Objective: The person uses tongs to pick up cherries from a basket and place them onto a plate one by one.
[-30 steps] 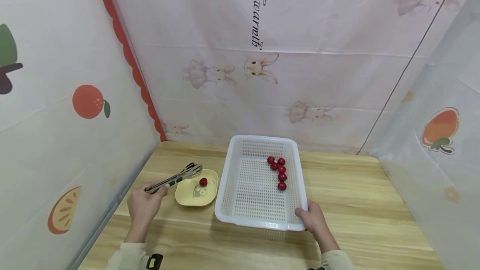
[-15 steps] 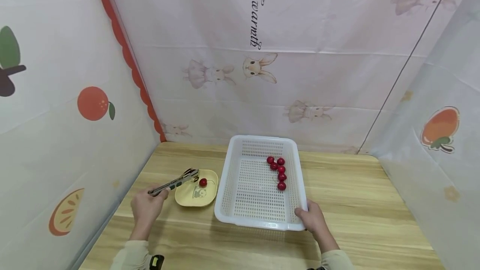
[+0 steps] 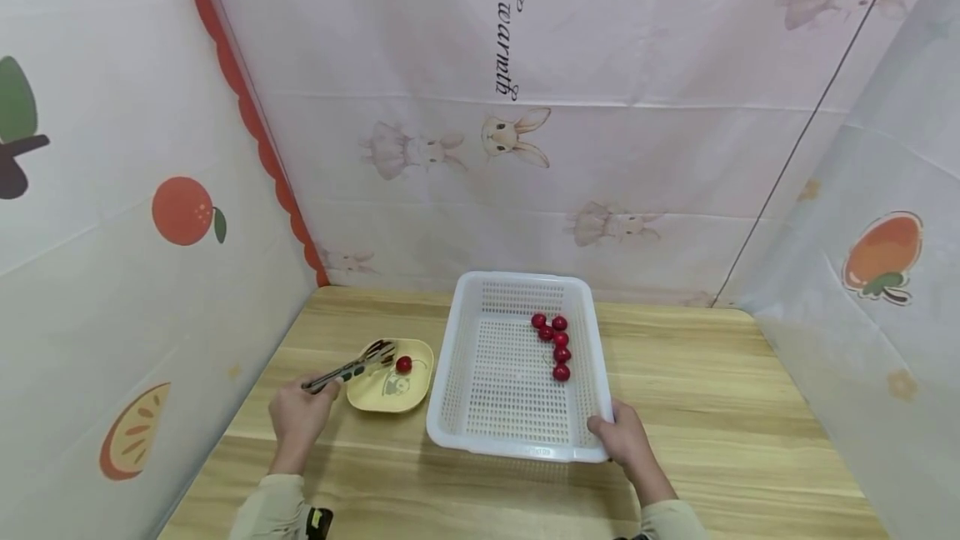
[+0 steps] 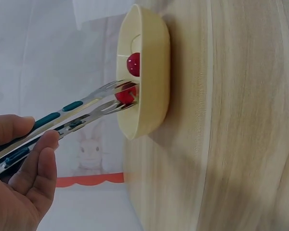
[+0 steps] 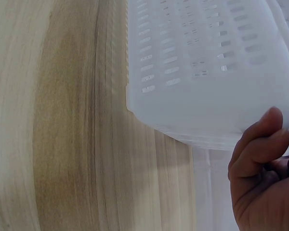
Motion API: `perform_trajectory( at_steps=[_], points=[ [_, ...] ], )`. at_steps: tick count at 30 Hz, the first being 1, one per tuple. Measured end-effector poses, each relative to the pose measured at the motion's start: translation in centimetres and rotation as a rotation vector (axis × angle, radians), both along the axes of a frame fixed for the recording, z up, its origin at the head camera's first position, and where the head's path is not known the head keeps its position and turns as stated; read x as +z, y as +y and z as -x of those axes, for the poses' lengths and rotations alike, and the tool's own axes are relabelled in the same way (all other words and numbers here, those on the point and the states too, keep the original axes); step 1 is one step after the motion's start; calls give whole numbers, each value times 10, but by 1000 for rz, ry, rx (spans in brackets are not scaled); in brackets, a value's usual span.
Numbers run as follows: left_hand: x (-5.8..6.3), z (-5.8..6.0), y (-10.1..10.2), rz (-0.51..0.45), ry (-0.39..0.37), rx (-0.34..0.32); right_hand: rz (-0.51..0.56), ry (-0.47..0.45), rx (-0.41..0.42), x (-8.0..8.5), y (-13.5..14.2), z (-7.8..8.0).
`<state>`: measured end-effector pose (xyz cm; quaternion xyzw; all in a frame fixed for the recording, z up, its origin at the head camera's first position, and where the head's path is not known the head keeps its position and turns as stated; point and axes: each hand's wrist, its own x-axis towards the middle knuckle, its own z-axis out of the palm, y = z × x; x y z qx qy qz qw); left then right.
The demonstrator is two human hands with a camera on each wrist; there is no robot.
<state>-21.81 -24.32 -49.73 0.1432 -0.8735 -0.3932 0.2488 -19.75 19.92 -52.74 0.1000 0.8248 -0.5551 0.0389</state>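
My left hand (image 3: 302,415) holds metal serving tongs (image 4: 86,103) with dark green grip patches, thumb on one arm and fingers on the other. Their slotted ends reach into a small yellow bowl (image 3: 367,398). In the left wrist view one cherry (image 4: 125,94) lies between those ends; whether both press on it I cannot tell. Beside it in the bowl lies a second cherry (image 4: 133,64) with a stem. My right hand (image 3: 624,436) grips the near right corner of a white perforated basket (image 3: 517,450), thumb over the rim and fingers curled beneath it.
Several cherries (image 3: 561,340) lie in the right half of the basket. Bowl and basket stand close together on a wood-grain table (image 3: 697,407). Printed cloth hangs behind the table (image 3: 450,48) and along both sides.
My left hand has moved slightly right, and the tongs' ends have come lower into the bowl. The right hand keeps its grip on the basket. The camera view has shifted a little.
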Motion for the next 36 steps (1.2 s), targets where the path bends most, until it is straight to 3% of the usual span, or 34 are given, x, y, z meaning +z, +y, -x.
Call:
perform_trajectory(
  at_steps=[15,24,36],
  points=[
    [10,-4,4,-1,11,7,2,5,5,1,0,0],
    [23,-6,17,-39,90,-16,-9,10,5,-2,0,1],
    [41,-6,44,-251,139,-5,-4,9,1,-2,0,1]
  ],
)
